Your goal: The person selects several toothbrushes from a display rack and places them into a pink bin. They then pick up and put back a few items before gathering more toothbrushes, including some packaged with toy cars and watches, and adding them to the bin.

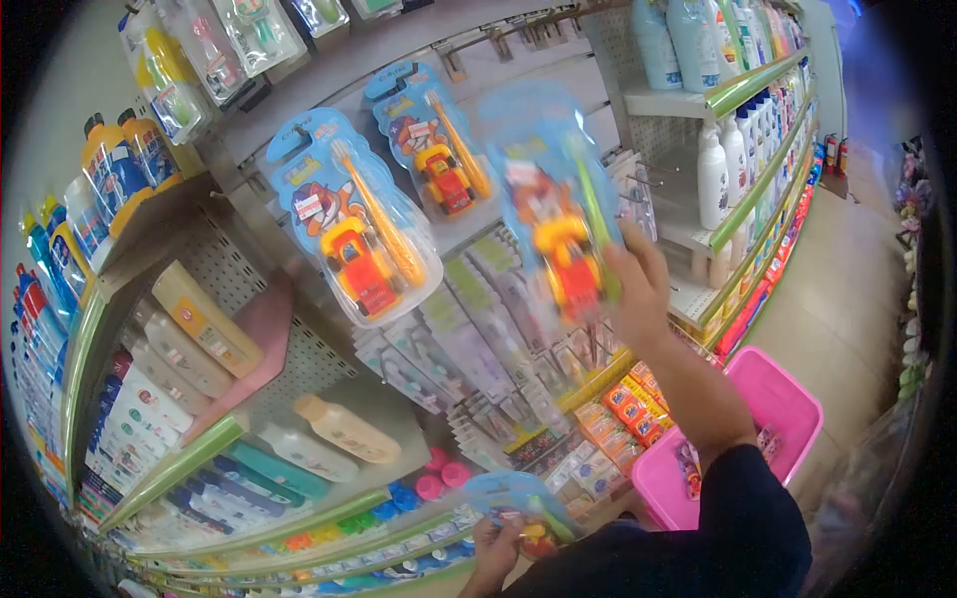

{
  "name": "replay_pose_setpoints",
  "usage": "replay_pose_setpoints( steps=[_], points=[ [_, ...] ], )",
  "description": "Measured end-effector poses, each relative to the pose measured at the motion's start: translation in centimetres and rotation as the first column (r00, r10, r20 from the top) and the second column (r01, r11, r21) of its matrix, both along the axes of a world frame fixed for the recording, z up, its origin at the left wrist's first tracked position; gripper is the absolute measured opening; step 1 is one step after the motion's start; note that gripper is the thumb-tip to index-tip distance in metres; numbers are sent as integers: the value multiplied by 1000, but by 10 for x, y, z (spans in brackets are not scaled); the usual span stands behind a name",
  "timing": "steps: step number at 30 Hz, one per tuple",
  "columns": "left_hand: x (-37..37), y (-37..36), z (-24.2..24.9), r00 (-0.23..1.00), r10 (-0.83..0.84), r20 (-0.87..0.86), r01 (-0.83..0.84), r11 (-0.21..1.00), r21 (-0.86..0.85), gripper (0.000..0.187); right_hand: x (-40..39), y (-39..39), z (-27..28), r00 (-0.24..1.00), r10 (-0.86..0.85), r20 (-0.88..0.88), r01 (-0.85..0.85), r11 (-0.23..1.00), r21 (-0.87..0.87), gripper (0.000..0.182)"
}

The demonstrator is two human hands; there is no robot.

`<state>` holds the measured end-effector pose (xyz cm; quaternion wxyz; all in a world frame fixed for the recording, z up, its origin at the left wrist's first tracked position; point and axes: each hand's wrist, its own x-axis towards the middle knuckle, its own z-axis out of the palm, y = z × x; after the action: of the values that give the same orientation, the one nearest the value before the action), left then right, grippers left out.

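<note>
My right hand (640,284) grips the right edge of a blue blister-card toothbrush pack (523,130), slightly blurred, with a green toothbrush and a red-and-yellow toy truck. It is in front of the hook wall. Beside it hang two similar toothbrush packs with orange brushes, a nearer one (321,214) and one farther back (399,105). Low at the bottom, my left hand (490,551) is closed on another blue toothbrush pack (503,486), partly hidden by my dark sleeve.
A pink basket (788,377) with a few small packs inside stands low at the right. Shelves with bottles (209,319) project at the left, others with pump bottles (712,179) at the right. Bare metal hooks (653,169) stick out. Orange packets (630,411) fill a lower shelf.
</note>
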<state>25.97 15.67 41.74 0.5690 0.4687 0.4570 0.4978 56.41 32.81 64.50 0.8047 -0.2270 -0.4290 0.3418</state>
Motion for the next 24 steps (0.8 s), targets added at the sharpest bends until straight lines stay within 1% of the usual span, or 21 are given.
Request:
replay_pose_setpoints(
  steps=[1,2,5,6,8,9,10,11,13,15,17,19,20,21,23,24],
  points=[
    [-4,0,-4,988,-6,-151,15,998,55,14,-7,2,32,1000,-5,16,5,1000,25,35],
    [0,-5,9,991,13,-133,-10,1000,23,15,-13,5,55,999,-8,34,7,999,49,34],
    [-1,-13,25,998,53,-14,-53,998,-18,16,-13,27,93,972,118,204,-110,993,-52,36],
    [-4,-17,22,995,93,48,-89,994,-68,13,-14,33,98,966,105,235,-97,994,-45,38],
    [-8,-29,32,984,176,20,-173,978,-119,18,-19,47,104,952,85,293,-79,996,-30,40],
    [-10,-35,35,976,219,5,-216,966,-145,20,-20,51,105,944,86,320,-73,996,-50,40],
    [-13,-39,33,970,243,-1,-241,961,-133,21,-18,54,105,934,88,347,-68,995,-71,40],
    [-18,-42,23,961,276,4,-273,950,-154,21,-18,58,103,924,94,371,-63,993,-95,40],
    [-29,-44,1,940,341,9,-333,923,-195,22,-21,72,98,937,110,331,-83,992,-92,37],
    [-35,-45,-9,941,338,-21,-336,925,-176,23,-23,81,97,945,96,312,-69,993,-98,36],
    [-32,-45,4,940,339,-34,-339,923,-182,24,-29,86,101,948,58,314,-22,993,-116,39],
    [-25,-43,19,937,347,-24,-344,915,-210,24,-30,98,100,923,3,386,40,994,-105,45],
    [-26,-43,16,936,351,-38,-351,912,-213,24,-30,105,99,906,-25,422,72,993,-96,49],
    [-27,-40,9,934,354,-49,-356,909,-215,23,-30,110,98,905,-27,425,73,993,-93,49],
    [-23,-37,16,937,343,-64,-349,912,-215,23,-29,119,96,901,-34,432,77,994,-82,50],
    [-21,-37,23,942,328,-67,-335,918,-214,22,-30,122,92,889,-157,430,185,982,-24,49]
  ],
)
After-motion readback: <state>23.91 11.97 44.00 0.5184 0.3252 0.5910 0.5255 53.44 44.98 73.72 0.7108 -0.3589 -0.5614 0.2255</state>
